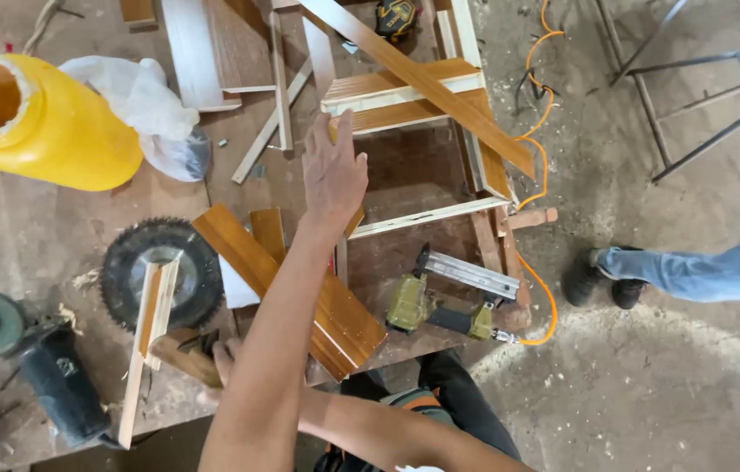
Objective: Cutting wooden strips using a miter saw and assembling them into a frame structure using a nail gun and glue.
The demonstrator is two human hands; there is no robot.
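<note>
Head view, looking down on a cluttered workbench (55, 236)

Partly built wooden frame (427, 157) on the bench: side rails and cross pieces in place, a pale strip along its near edge, one long varnished board (427, 83) laid loose and slanting across the top. Judged roughly mid-assembly — several cut pieces not yet joined, among them a short grooved board (300, 293) and a thin pale moulding (150, 336) resting over a circular saw blade (160, 271)

Right hand (333, 175) stretched forward over the frame, palm down, fingers (344, 131) nearly straight and lightly spread, tips touching or just above the frame's cross slat; nothing gripped

Left hand (223, 360) low at the bench edge, mostly hidden under the right forearm, fingers curled around a brown wooden handle or block (188, 357); exactly what, impossible to tell

Nail gun (440, 306) lying untouched at the near corner of the frame, orange air hose (545, 149) trailing off across the floor

Yellow plastic jug (47, 122) and angle grinder (34, 354) off to the left; another person's leg and dark shoes (601, 280) on the floor at right
</note>
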